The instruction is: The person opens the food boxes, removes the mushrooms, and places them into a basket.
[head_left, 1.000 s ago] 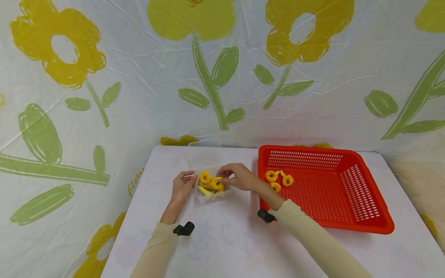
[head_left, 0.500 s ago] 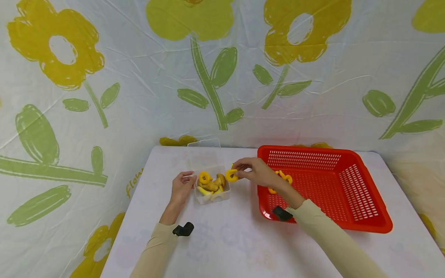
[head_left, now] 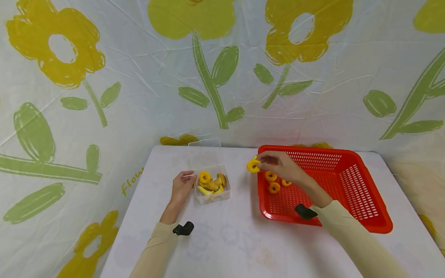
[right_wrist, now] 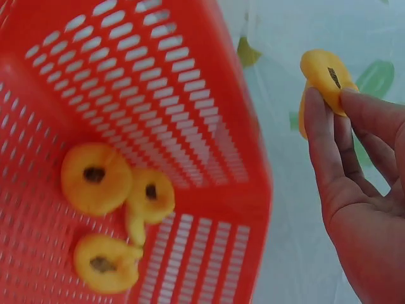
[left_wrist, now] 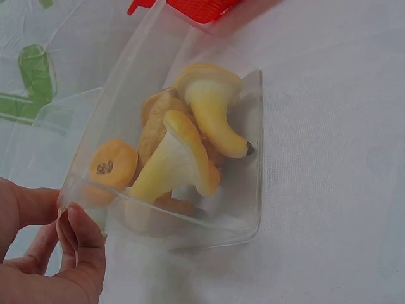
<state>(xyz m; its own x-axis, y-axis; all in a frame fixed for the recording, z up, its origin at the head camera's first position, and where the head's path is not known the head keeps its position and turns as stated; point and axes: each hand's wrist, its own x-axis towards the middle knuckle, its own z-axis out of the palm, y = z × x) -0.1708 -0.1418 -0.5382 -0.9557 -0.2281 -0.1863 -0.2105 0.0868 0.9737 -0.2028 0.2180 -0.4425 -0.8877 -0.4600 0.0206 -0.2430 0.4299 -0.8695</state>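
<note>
My left hand [head_left: 182, 187] pinches the left edge of a clear plastic box [left_wrist: 250, 190] between thumb and fingers. Inside the box lie several mushrooms: a round yellow mushroom [head_left: 204, 177] with a dark centre, some brownish ones, and a yellow mushroom [left_wrist: 209, 104] with a pale curved stem. My right hand [head_left: 280, 166] holds a yellow mushroom [right_wrist: 329, 79] with a dark middle between thumb and fingertips. It hangs in the air by the left rim of the red basket [head_left: 326, 193]. Within the basket, 3 similar yellow mushrooms [right_wrist: 97, 178] lie near its left wall.
The box's clear lid [head_left: 205, 152] stands open behind it. Both containers sit on a white table [head_left: 222, 247], the basket to the right with a strip of tabletop between them. A flower-printed cloth [head_left: 139, 96] hangs behind the table and along its left side.
My right hand has lifted a yellow mushroom out of the box and carried it right to the basket's left rim. The left hand stays at the box.
</note>
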